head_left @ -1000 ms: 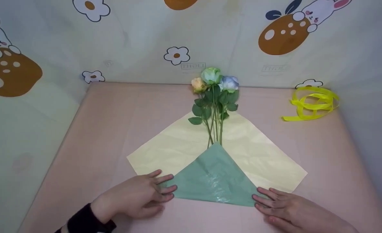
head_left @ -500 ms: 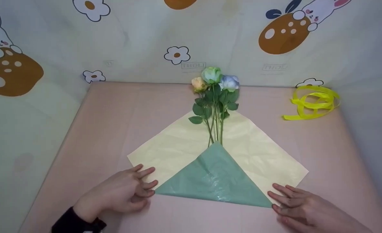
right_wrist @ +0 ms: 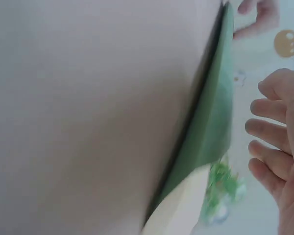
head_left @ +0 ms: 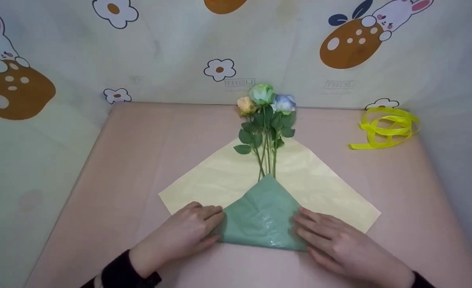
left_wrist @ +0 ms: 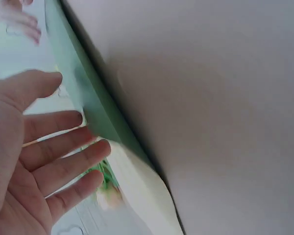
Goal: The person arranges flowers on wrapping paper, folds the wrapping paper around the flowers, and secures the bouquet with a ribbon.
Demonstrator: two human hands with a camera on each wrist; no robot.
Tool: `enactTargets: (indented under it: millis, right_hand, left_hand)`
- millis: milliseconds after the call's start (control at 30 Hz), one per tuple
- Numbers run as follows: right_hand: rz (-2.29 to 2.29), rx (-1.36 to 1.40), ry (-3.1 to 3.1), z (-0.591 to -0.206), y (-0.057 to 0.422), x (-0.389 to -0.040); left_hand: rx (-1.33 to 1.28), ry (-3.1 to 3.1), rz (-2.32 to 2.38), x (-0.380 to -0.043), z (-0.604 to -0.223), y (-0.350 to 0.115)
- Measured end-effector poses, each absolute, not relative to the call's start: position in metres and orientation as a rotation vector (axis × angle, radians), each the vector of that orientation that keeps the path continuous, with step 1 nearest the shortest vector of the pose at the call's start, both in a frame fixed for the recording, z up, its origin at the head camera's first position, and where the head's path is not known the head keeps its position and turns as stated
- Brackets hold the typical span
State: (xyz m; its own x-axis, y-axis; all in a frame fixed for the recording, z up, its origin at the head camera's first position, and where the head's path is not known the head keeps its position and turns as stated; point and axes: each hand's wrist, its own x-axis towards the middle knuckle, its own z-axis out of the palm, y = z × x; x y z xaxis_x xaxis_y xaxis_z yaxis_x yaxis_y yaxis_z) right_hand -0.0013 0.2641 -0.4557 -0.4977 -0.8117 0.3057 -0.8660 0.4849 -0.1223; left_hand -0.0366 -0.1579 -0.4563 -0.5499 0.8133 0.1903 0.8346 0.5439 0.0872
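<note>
A sheet of wrapping paper, cream inside (head_left: pixel 208 178) and green (head_left: pixel 265 218) on its folded-up front flap, lies in the middle. Three artificial roses, green (head_left: pixel 262 94), peach (head_left: pixel 245 105) and blue (head_left: pixel 284 103), lie on it with their stem ends hidden under the flap's peak. My left hand (head_left: pixel 184 230) rests at the flap's left side, fingers extended in the left wrist view along the paper's edge. On the right side, my right hand (head_left: pixel 341 244) lies with its fingertips over the green flap, fingers loosely extended and holding nothing.
A loosely coiled yellow ribbon (head_left: pixel 387 134) lies at the table's back right corner. The pink-covered table (head_left: pixel 96 192) meets a patterned cloth backdrop (head_left: pixel 172 52) behind and at the sides.
Both hands first slid outward along the green flap to its corners, then came back inward onto its sides. Roses and ribbon stay in place.
</note>
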Motion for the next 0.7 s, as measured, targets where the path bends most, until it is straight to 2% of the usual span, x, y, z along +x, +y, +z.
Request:
enactTargets:
  millis: [267, 700]
  right_hand:
    - [0.159, 1.739, -2.385, -0.462, 0.216, -0.012]
    - [0.017, 1.732, -2.610, -0.477, 0.204, -0.012]
  left_hand:
    - [-1.471, -2.671, -0.220, -0.036, -0.460, -0.139]
    - [-1.747, -2.606, 0.076, -0.032, -0.468, -0.126]
